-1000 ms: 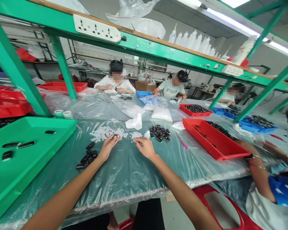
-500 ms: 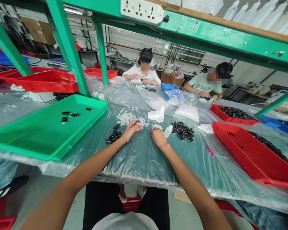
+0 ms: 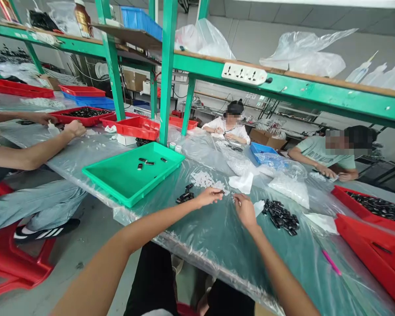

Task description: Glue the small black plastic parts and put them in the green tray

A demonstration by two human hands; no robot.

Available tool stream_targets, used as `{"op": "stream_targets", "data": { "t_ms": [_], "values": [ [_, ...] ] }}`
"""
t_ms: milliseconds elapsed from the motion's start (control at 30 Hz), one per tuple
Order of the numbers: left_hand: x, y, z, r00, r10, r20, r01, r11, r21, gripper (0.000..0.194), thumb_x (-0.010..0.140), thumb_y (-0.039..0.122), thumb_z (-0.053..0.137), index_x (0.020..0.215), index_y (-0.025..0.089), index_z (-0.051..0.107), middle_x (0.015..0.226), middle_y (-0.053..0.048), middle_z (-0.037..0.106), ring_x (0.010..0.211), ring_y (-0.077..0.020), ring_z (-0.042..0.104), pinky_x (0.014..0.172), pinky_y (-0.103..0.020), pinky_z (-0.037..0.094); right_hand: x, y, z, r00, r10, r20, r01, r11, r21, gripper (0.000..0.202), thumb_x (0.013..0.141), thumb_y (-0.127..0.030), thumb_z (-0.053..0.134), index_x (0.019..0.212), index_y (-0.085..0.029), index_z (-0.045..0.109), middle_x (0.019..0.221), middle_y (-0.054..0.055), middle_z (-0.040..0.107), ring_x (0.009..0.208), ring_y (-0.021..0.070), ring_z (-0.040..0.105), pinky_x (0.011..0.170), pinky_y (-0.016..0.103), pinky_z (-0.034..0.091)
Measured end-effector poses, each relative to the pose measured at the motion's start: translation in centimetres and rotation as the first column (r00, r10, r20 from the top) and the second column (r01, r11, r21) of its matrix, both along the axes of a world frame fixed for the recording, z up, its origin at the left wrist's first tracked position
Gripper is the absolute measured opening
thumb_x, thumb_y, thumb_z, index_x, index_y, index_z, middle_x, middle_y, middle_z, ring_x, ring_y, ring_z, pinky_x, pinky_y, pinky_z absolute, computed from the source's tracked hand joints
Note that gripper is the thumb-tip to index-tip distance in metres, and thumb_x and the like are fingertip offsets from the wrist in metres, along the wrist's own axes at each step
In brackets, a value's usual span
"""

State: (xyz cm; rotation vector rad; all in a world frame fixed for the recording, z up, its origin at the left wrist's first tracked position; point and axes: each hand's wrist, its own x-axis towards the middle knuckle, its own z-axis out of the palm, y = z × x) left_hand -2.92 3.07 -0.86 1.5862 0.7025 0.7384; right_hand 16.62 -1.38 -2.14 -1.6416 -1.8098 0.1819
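My left hand (image 3: 210,197) is closed in a pinch on a small black piece (image 3: 222,192), mostly hidden by the fingers. Beside it my right hand (image 3: 245,210) has its thumb and fingertips pressed together. Whatever lies between them is too small to make out. The two hands are a short gap apart above the plastic-covered table. Just behind the left hand spreads a heap of small white pieces (image 3: 202,179). A few black rectangular pieces (image 3: 184,195) lie left of that wrist. Right of my right hand are a pale bottle (image 3: 258,207) and a larger pile of black pieces (image 3: 281,217).
A green tray (image 3: 108,175) with several black pieces stands left. Red trays (image 3: 358,228) and a pink pen (image 3: 332,262) are at right. Bags of white pieces (image 3: 291,189) lie farther back. Co-workers sit across and at left. A green shelf frame (image 3: 168,87) rises behind the tray.
The view has swung left, bringing a co-worker's arms and red stool into sight. My right hand has lifted from the small white pieces beside it and turned its fingertips toward my left hand.
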Motion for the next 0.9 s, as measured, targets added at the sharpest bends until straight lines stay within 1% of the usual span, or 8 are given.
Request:
{"op": "stream_targets", "data": {
  "t_ms": [100, 167, 300, 400, 500, 600, 767, 900],
  "values": [
    [0.2, -0.2, -1.0, 1.000, -0.031, 0.001, 0.031, 0.999, 0.014, 0.022, 0.087, 0.031, 0.053, 0.091, 0.011, 0.059, 0.078, -0.001, 0.061, 0.064, -0.0120, 0.058, 0.061, -0.027, 0.048, 0.1, 0.5, -0.3, 0.973, 0.040, -0.226, -0.032, 0.999, 0.040, 0.021, 0.088, -0.029, 0.052, 0.102, -0.014, 0.058, 0.103, 0.006, 0.060, 0.089, 0.0179, 0.060, 0.077, 0.038, 0.049],
    [0.5, 0.0, -1.7, 0.999, -0.046, 0.024, 0.046, 0.999, 0.018, 0.028, 0.085, 0.037, 0.055, 0.090, 0.010, 0.061, 0.076, -0.002, 0.061, 0.060, -0.0113, 0.056, 0.059, -0.027, 0.046, 0.1, 1.0, -0.6, 0.925, 0.072, -0.374, -0.056, 0.997, 0.052, 0.021, 0.088, -0.030, 0.053, 0.099, -0.013, 0.059, 0.098, 0.005, 0.062, 0.084, 0.0168, 0.061, 0.075, 0.037, 0.049],
    [0.9, 0.3, -2.3, 0.993, -0.077, 0.091, 0.075, 0.997, 0.026, 0.048, 0.077, 0.053, 0.056, 0.094, 0.008, 0.063, 0.074, -0.005, 0.063, 0.058, -0.0122, 0.054, 0.059, -0.026, 0.044, -0.2, 1.3, -1.2, 0.769, 0.128, -0.626, -0.137, 0.990, 0.034, 0.024, 0.084, -0.035, 0.056, 0.094, -0.014, 0.061, 0.084, 0.003, 0.064, 0.075, 0.0159, 0.062, 0.073, 0.036, 0.050],
    [0.9, 0.0, -2.3, 0.987, -0.100, 0.124, 0.097, 0.995, 0.033, 0.049, 0.077, 0.053, 0.056, 0.094, 0.008, 0.063, 0.075, -0.006, 0.062, 0.059, -0.0119, 0.053, 0.061, -0.025, 0.044, -0.6, 0.4, -1.3, 0.637, 0.139, -0.759, -0.227, 0.974, -0.012, 0.024, 0.079, -0.038, 0.061, 0.090, -0.017, 0.065, 0.078, 0.002, 0.065, 0.071, 0.0167, 0.061, 0.071, 0.034, 0.050],
    [0.8, -0.6, -2.2, 0.983, -0.121, 0.139, 0.117, 0.992, 0.042, 0.043, 0.079, 0.049, 0.057, 0.090, 0.008, 0.065, 0.073, -0.005, 0.061, 0.062, -0.0123, 0.052, 0.061, -0.023, 0.042, -1.1, -1.0, -1.1, 0.526, 0.114, -0.843, -0.297, 0.953, -0.057, 0.021, 0.076, -0.037, 0.065, 0.086, -0.019, 0.067, 0.078, 0.002, 0.064, 0.070, 0.0160, 0.059, 0.070, 0.033, 0.049],
    [0.6, -1.1, -1.9, 0.981, -0.126, 0.149, 0.121, 0.992, 0.046, 0.037, 0.080, 0.043, 0.058, 0.093, 0.010, 0.066, 0.076, -0.005, 0.061, 0.067, -0.0130, 0.052, 0.063, -0.022, 0.039, -1.3, -1.9, -0.7, 0.459, 0.082, -0.885, -0.345, 0.934, -0.093, 0.017, 0.076, -0.034, 0.066, 0.086, -0.020, 0.068, 0.082, 0.002, 0.062, 0.073, 0.0149, 0.056, 0.071, 0.030, 0.048],
    [0.2, -1.1, -1.3, 0.980, -0.128, 0.152, 0.122, 0.991, 0.054, 0.032, 0.083, 0.039, 0.056, 0.099, 0.012, 0.065, 0.086, -0.006, 0.063, 0.077, -0.0157, 0.053, 0.069, -0.022, 0.039, -1.2, -2.2, 0.2, 0.414, 0.055, -0.908, -0.412, 0.902, -0.133, 0.013, 0.077, -0.030, 0.066, 0.084, -0.020, 0.069, 0.083, 0.001, 0.059, 0.075, 0.0137, 0.052, 0.070, 0.026, 0.046],
    [-0.1, -1.2, -0.7, 0.987, -0.137, 0.084, 0.127, 0.985, 0.115, 0.031, 0.085, 0.039, 0.053, 0.100, 0.015, 0.066, 0.086, -0.006, 0.064, 0.074, -0.0156, 0.054, 0.066, -0.022, 0.039, -1.2, -2.2, 0.8, 0.397, 0.047, -0.917, -0.454, 0.878, -0.151, 0.011, 0.077, -0.028, 0.066, 0.083, -0.020, 0.069, 0.080, 0.000, 0.057, 0.071, 0.0122, 0.051, 0.067, 0.024, 0.045]
  ]
}}
